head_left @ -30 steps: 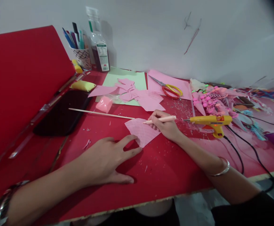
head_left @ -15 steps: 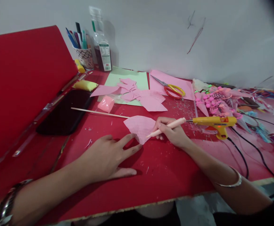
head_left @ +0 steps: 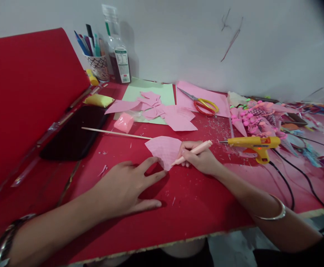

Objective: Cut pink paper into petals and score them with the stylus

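Note:
A fan-shaped piece of pink paper (head_left: 164,149) lies on the red tabletop (head_left: 189,215). My left hand (head_left: 131,185) rests flat with its fingers spread, two fingertips touching the paper's lower left edge. Pinched in my right hand (head_left: 196,158) is a pale pink marker (head_left: 196,149), its tip at the narrow bottom end of the paper. A thin wooden stick (head_left: 114,132) lies to the left, with one end at the paper's top left corner.
Behind are pink paper cutouts (head_left: 178,118), a pale green sheet (head_left: 166,92) and scissors (head_left: 205,105). A yellow glue gun (head_left: 253,142) with a cord lies right, near pink cones (head_left: 259,118). Left are a black phone (head_left: 69,135), a pen cup (head_left: 98,66) and a bottle (head_left: 120,63).
My right hand has shifted slightly left and down with the marker, whose tip has moved to the paper's bottom point. My left hand stays almost in place. The view has shifted slightly.

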A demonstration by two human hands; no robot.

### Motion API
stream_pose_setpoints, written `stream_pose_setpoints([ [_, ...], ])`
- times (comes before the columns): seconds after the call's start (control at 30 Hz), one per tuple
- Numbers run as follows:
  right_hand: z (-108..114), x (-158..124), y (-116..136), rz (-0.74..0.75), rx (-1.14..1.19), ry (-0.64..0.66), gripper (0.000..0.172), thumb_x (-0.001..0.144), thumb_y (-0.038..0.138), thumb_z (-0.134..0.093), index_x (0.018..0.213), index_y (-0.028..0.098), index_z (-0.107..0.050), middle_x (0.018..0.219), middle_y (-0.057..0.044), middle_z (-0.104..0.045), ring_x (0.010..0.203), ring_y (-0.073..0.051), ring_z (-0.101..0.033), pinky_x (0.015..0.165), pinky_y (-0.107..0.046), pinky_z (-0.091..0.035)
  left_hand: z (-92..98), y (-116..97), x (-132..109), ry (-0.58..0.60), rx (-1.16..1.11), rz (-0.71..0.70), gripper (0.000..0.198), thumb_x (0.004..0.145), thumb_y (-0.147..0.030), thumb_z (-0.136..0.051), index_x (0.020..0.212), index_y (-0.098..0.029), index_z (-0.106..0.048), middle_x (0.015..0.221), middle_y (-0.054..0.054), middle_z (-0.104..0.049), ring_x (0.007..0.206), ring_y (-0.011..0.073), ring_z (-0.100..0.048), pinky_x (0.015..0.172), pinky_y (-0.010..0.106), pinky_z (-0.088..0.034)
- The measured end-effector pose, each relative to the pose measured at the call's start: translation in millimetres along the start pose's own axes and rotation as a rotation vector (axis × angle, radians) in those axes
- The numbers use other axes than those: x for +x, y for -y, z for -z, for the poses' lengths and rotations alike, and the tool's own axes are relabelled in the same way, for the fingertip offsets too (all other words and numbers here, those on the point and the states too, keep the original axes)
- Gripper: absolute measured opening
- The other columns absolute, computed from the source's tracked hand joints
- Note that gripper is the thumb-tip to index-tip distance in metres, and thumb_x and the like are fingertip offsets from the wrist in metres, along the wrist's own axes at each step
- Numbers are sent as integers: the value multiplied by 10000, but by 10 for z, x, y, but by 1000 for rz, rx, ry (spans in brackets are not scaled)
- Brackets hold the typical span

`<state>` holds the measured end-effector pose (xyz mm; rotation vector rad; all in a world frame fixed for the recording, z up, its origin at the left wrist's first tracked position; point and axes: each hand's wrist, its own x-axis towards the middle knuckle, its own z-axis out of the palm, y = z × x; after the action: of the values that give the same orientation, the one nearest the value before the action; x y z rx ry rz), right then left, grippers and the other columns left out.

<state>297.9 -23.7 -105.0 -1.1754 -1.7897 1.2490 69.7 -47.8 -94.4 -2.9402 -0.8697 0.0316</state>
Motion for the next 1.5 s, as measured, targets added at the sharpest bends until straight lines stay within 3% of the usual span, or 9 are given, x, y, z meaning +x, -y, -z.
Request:
stream_pose_setpoints([
  [0.37, 59, 94, -77, 59, -39, -148, 254, 804, 258, -439, 578, 151, -483, 518, 22, -537, 442, -48, -458, 413, -163, -348, -10, -5, 6, 21, 2, 7, 568, 790, -623, -316, 1267, -322, -387, 1283, 78, -421, 620, 178, -565, 558, 346, -465],
  [0.6, 62, 202, -112, 79, -61, -242, 249, 823, 286, -437, 624, 153, -507, 533, 25, -527, 455, -64, -468, 429, -190, -359, -16, -11, 0, 22, -23, 15, 560, 786, -608, -346, 1270, -328, -379, 1301, 75, -405, 618, 167, -564, 572, 348, -468],
  [0.8, 62, 256, -121, 129, -177, -309, 192, 811, 306, -489, 688, 164, -531, 648, 16, -536, 613, -88, -498, 542, -211, -382, 6, -14, 1, 7, -38, 9, 551, 791, -587, -359, 1267, -313, -392, 1276, 80, -427, 625, 174, -563, 580, 353, -468],
  [0.9, 79, 225, -101, 115, -109, -330, 188, 810, 325, -483, 725, 165, -537, 644, 17, -541, 563, -78, -483, 500, -202, -375, 8, -15, -1, -6, -34, 12, 544, 795, -586, -350, 1263, -315, -398, 1278, 82, -422, 612, 168, -559, 566, 349, -463],
  [1.03, 84, 117, -50, 46, 4, -188, 247, 810, 298, -440, 619, 158, -510, 485, 34, -512, 395, -53, -416, 383, -180, -319, 6, -18, 0, 6, -17, 16, 535, 800, -598, -330, 1257, -331, -401, 1281, 79, -418, 627, 169, -560, 566, 340, -462],
  [1.2, 32, 25, 4, -33, 32, 25, 189, 758, 225, -448, 583, 158, -473, 492, 25, -546, 387, -48, -447, 356, -153, -319, 9, -18, -2, -1, 1, 14, 524, 804, -602, -314, 1240, -332, -419, 1266, 80, -421, 632, 163, -552, 559, 322, -457],
  [1.5, -2, 29, -4, -25, -4, 50, 185, 761, 203, -440, 600, 146, -511, 528, 16, -565, 422, -49, -491, 381, -147, -364, 7, -10, 3, 7, -10, 11, 518, 805, -590, -325, 1241, -329, -422, 1264, 81, -423, 628, 153, -552, 566, 316, -460],
])
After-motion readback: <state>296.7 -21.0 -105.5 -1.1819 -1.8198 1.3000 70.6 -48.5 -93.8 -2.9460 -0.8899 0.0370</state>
